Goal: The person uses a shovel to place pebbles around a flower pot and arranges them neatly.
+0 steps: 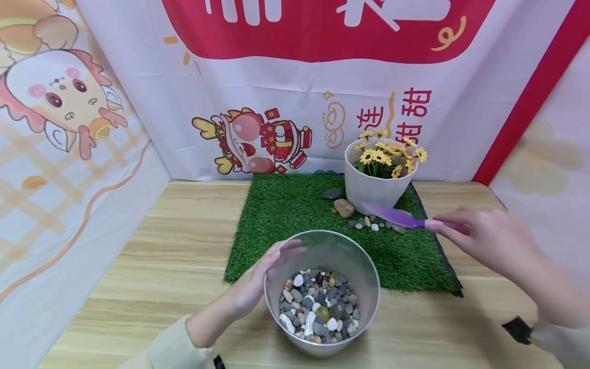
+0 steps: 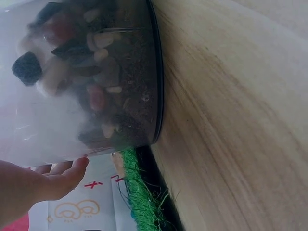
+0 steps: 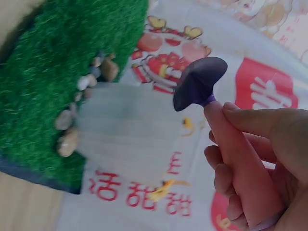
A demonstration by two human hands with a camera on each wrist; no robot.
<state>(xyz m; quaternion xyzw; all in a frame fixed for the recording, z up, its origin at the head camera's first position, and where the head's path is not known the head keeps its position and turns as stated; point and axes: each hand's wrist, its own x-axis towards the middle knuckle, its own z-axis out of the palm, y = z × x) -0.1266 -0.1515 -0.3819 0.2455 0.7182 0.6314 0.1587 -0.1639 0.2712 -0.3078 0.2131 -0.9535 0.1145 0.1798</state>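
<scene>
The right hand (image 1: 488, 238) is gripping a trowel (image 1: 398, 217), blade pointing leftward from its fingers; the left hand (image 1: 253, 281), nearer the bucket (image 1: 367, 279), is touching it, fingers relaxed.

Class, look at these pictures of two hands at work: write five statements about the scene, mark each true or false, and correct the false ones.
1. The right hand grips a trowel. True.
2. Pebbles lie inside the bucket. True.
3. The trowel's blade is buried in those pebbles. False: it is raised, outside the bucket.
4. Yellow flowers stand in the white pot. True.
5. The left hand grips the white pot. False: it is at the bucket's side.
</scene>
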